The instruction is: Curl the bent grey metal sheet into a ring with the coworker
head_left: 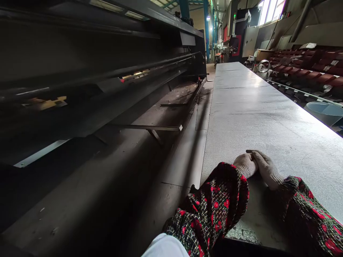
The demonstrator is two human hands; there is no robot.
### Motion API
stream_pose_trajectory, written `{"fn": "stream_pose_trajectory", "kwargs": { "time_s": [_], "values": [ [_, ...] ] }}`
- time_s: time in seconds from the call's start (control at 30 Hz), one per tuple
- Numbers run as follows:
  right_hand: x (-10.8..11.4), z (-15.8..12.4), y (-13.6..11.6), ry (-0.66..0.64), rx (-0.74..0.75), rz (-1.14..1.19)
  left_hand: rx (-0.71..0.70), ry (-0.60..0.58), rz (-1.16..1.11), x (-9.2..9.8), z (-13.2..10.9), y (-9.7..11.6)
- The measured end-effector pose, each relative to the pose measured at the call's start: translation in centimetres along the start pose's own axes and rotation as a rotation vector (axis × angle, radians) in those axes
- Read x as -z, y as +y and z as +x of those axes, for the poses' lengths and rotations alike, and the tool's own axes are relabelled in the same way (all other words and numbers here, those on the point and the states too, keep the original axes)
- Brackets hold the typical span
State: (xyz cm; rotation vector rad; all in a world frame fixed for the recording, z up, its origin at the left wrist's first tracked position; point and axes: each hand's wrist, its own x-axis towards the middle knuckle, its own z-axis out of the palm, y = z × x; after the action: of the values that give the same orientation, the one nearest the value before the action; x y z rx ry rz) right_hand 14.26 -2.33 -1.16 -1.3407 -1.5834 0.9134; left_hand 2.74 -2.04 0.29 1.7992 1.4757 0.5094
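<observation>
Both my hands wear pale knit work gloves and rest together on a long grey sheet-metal surface (241, 117), near its close end. My left hand (243, 166) lies beneath, its fingers hidden by the other hand and by the view angle. Across it rests my right hand (268, 168), fingers stretched out flat toward the left, with no tool or part visible in it. Dark patterned sleeves with red flowers (214, 207) cover both forearms.
A long dark machine (107, 60) runs along the left, with thin support arms (150, 127) jutting out low. A blue-grey tub (325, 111) and rows of dark red stacked pieces (311, 67) stand right. Farther off is a cabinet (250, 41).
</observation>
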Motion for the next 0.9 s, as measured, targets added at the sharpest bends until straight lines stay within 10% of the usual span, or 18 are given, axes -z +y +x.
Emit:
{"fn": "stream_pose_trajectory", "kwargs": {
  "time_s": [0.9],
  "values": [
    [-0.1,0.1,-0.1,0.016,0.003,-0.036,-0.020,0.013,-0.024,-1.0,0.6,-1.0]
  ]
}}
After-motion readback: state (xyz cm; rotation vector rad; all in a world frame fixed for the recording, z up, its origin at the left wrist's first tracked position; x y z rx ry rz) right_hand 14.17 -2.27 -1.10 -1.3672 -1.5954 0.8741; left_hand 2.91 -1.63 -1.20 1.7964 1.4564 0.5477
